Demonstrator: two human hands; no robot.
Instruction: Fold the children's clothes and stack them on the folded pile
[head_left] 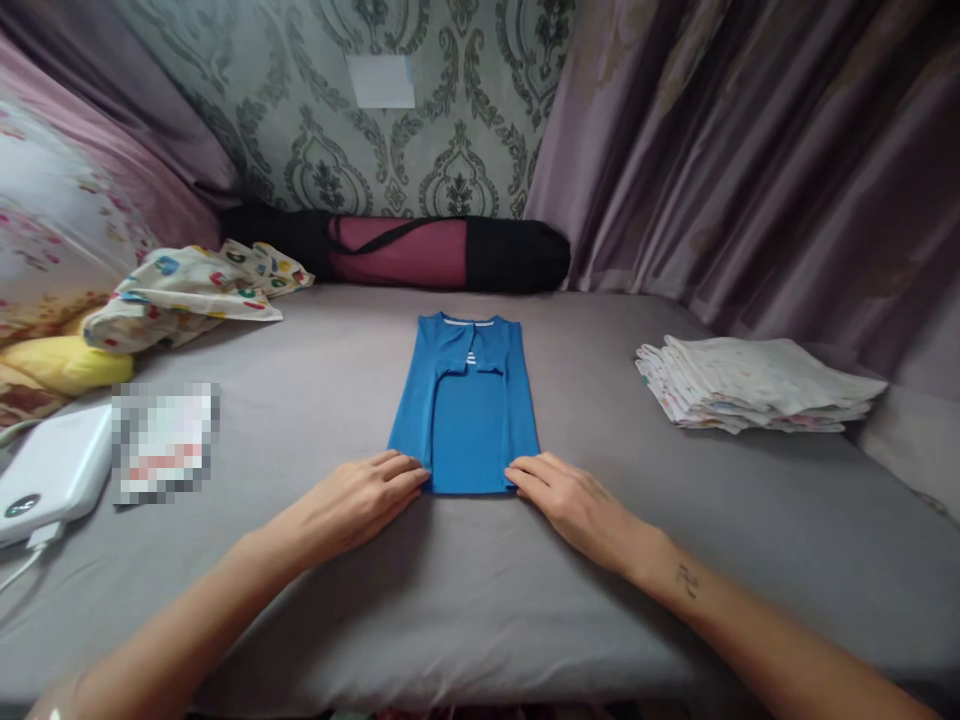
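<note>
blue shirt, folded lengthwise into a narrow strip with its sleeves tucked in, lies flat at the middle of a grey bed sheet, neckline pointing away from the viewer. fingertips of both hands meet its near hem. the left hand lies palm down on the sheet, fingers straight and relaxed, their tips touching the hem's left corner, not clasping anything. the right hand mirrors it, flat and loose, fingertips touching the hem's right corner; whether any cloth is pinched under the tips cannot be told. both bare forearms stretch back toward the viewer, and a small dark tattoo marks the right one.

farther out, a stack of folded white patterned cloths sits on the sheet well to the right of the shirt. to the left, a white device with a cable lies near the edge, just beside a blurred card. behind that, a crumpled colourful printed cloth rests near a yellow pillow. a long maroon and black bag lies against the patterned wall, with purple curtains hanging on the right.
</note>
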